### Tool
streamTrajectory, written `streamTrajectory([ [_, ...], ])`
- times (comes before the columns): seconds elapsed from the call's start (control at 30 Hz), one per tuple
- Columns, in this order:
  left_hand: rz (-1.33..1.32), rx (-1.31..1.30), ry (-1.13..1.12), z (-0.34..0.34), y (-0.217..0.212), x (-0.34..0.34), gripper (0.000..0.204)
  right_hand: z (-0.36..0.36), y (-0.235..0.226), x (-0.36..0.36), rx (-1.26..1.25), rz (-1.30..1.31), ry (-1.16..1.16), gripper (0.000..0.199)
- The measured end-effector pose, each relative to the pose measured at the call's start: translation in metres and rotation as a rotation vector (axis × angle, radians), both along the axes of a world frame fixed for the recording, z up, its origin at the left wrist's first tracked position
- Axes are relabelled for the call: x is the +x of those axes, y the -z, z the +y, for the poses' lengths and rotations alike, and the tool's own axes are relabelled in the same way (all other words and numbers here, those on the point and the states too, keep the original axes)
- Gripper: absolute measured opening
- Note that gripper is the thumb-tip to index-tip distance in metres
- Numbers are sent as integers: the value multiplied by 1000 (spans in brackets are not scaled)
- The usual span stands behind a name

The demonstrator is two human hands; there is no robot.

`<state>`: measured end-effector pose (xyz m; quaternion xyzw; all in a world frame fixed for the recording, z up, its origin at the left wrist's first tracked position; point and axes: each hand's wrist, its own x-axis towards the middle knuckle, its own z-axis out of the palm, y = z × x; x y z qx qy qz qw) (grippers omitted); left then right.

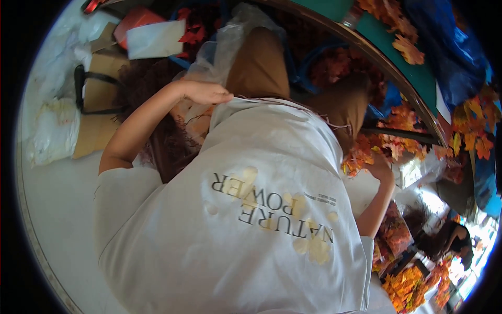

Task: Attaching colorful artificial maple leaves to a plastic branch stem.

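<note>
My left hand [205, 93] is closed in a pinch at the hem of my white T-shirt [230, 251]. From its fingertips, thin brown stems [293, 103] run across my lap toward the right knee. My right hand [380, 168] is low at my right side, fingers bent against a bunch of orange artificial maple leaves [357, 157]. Its fingertips are partly lost among the leaves and slightly blurred. Brown trousers [259, 65] cover my legs, with crumpled clear plastic [212, 60] beside the left one.
A green-topped table [376, 39] with a brown edge curves past my knees, bearing orange leaves and a blue plastic sheet [442, 57]. At left stand a cardboard box [98, 99] and a white sheet [156, 40]. More leaf piles [405, 288] and another person [457, 238] are at lower right.
</note>
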<state>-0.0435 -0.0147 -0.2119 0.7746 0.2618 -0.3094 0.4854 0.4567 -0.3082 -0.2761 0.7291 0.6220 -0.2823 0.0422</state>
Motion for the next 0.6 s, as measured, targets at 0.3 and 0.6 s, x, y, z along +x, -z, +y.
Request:
streamTrajectory([
  [0.3, -442, 167, -600, -13, -107, 17, 31, 157, -143, -200, 858, 400, -368, 75],
  [0.6, -1141, 1438, 736, -70, -105, 90, 14, 203, -125, -234, 90, 1897, -29, 75],
])
